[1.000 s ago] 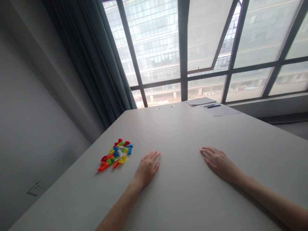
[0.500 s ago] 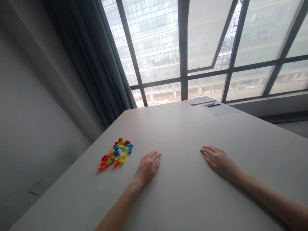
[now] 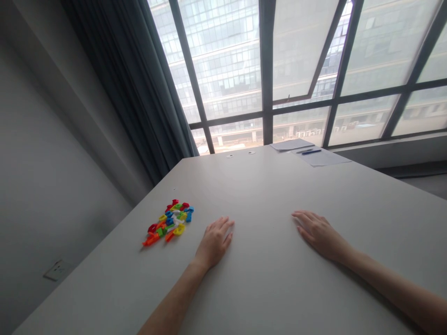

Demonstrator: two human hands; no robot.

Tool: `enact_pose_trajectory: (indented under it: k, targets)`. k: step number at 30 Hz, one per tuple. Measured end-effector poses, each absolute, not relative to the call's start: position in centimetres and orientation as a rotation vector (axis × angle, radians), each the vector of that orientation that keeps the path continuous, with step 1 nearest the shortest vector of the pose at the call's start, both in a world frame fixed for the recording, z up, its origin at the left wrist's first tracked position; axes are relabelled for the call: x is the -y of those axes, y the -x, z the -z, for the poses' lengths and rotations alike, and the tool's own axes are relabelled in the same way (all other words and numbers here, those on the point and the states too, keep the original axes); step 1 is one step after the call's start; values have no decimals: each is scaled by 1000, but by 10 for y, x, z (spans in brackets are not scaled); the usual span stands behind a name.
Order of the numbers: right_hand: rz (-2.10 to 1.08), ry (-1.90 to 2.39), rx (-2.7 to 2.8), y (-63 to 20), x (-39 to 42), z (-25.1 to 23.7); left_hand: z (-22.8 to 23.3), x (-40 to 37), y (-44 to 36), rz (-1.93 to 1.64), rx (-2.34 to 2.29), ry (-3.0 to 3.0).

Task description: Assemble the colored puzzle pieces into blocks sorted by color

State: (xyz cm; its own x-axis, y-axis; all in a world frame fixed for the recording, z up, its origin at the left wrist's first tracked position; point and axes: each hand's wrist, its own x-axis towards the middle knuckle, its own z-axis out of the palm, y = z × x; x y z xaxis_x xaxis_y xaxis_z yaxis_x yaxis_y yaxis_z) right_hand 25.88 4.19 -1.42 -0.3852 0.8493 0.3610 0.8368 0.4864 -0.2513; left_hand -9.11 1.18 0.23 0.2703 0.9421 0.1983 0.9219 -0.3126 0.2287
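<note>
Head view shows almost nothing changed over the last second: your left hand (image 3: 213, 242) and right hand (image 3: 319, 232) stay flat on the pale surface (image 3: 265, 288), fingers loosely spread and holding nothing. Only the camera has tipped slightly. The pile of coloured plastic pieces (image 3: 169, 222) sits untouched at lower left of the frame, just beside your left hand, so nothing is underway yet.

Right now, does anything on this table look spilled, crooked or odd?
Nothing stands out. The colourful plastic pieces lie in a loose heap beside the left hand; both hands rest flat and empty, the right hand apart.
</note>
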Motion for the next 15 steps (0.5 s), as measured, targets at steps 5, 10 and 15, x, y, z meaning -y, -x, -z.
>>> enact_pose_trajectory:
  k: [5, 10, 15]
  targets:
    - [-35, 1387, 2291, -259, -42, 15, -2, -12, 91, -474, -1802, -2450]
    - [-41, 1397, 2294, -259, -43, 16, -3, -12, 91, -452, -1805, -2442]
    - [-55, 1409, 2301, -259, -43, 16, -3, -11, 89, -463, -1805, -2456]
